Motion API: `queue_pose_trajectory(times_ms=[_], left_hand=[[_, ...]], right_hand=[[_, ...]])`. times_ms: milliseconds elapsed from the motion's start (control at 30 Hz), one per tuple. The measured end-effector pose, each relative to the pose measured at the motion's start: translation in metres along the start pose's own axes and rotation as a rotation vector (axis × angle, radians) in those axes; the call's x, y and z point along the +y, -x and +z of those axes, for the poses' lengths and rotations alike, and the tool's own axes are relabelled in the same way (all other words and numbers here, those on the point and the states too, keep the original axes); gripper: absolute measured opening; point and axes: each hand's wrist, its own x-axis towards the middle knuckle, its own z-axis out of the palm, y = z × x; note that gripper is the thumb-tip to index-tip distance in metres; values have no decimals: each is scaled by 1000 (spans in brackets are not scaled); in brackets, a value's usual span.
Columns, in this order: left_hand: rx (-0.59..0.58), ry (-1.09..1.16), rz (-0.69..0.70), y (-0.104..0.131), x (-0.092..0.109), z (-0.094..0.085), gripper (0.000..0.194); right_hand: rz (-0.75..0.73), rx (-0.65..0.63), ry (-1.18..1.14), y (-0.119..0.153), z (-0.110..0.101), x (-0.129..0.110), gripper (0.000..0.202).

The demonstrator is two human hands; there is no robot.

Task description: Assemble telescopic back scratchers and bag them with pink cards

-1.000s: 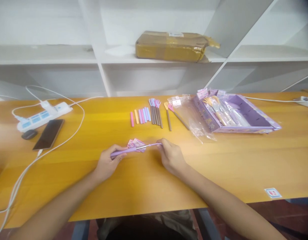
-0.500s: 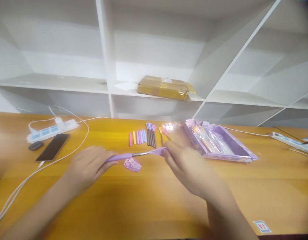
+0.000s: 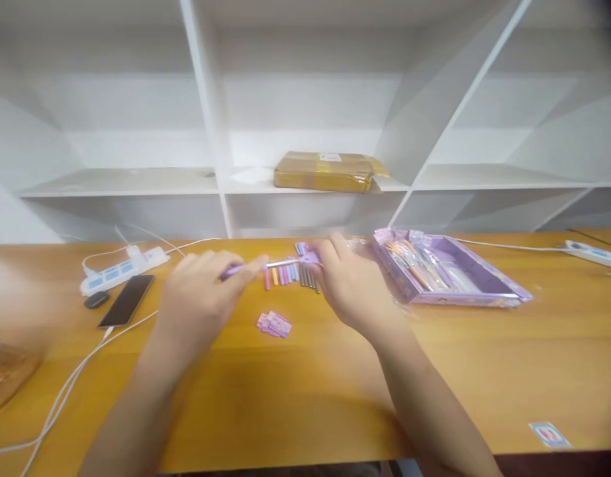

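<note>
You've shifted the purple rod (image 3: pixel 281 264) toward twelve. Your left hand (image 3: pixel 198 291) grips its nine-o'clock end, your right hand (image 3: pixel 347 281) its three-o'clock end.

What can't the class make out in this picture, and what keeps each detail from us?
All in the head view:
Right end of the purple-handled rod: partly covered by the right hand.
Its left end: covered by the left hand.
Print on the pink cards: too small and blurred.
Print on the table-edge sticker: blurred.
Far-right power strip: cut off by the picture's right edge.
</note>
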Motion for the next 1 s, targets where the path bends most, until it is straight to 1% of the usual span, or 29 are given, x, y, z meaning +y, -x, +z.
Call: queue_pose_trajectory(times_ms=[67, 100, 167, 233, 267, 300, 333, 433, 467, 500, 533, 600, 667, 767, 833, 900, 1000], left_hand=[[17, 24, -23, -4, -6, 14, 34], [14, 46, -18, -4, -8, 20, 33], [24, 100, 3, -3, -10, 27, 33], [62, 140, 22, 1, -9, 26, 35], [82, 141, 27, 3, -8, 24, 35], [90, 133, 29, 6, -6, 21, 35], [79, 122, 25, 7, -5, 17, 33], [-14, 112, -4, 8, -2, 9, 28], [-21, 111, -11, 8, -2, 8, 27], [-10, 104, -14, 7, -1, 9, 26], [13, 89, -15, 6, -1, 10, 25], [47, 54, -30, 5, 1, 14, 22], [41, 38, -55, 4, 3, 19, 23], [43, 58, -50, 6, 8, 25, 32], [62, 72, -25, 7, 10, 27, 37], [84, 71, -19, 8, 11, 29, 34], [94, 29, -30, 9, 11, 31, 26]], right_hand=[[-4, 113, -14, -6, 9, 6, 31], [-4, 150, -46, -8, 12, 8, 31], [41, 191, -175, -10, 15, 10, 26], [93, 200, -328, -9, 14, 7, 21], [84, 202, -378, -8, 13, 4, 19], [38, 213, -396, -6, 12, 1, 17], [-42, 232, -385, -5, 12, -3, 15], [-308, 345, -282, -4, 14, -10, 14], [-363, 386, -251, -4, 16, -11, 14], [-384, 423, -226, -4, 18, -11, 13], [-371, 452, -204, -5, 20, -12, 11], [-288, 495, -159, -6, 23, -13, 6], [-229, 532, -85, -5, 24, -16, 10], [-268, 605, 20, -4, 24, -22, 16], [-290, 634, 37, -4, 23, -24, 18], [-284, 613, 31, -4, 23, -24, 18], [-276, 517, 25, -4, 24, -21, 18]])
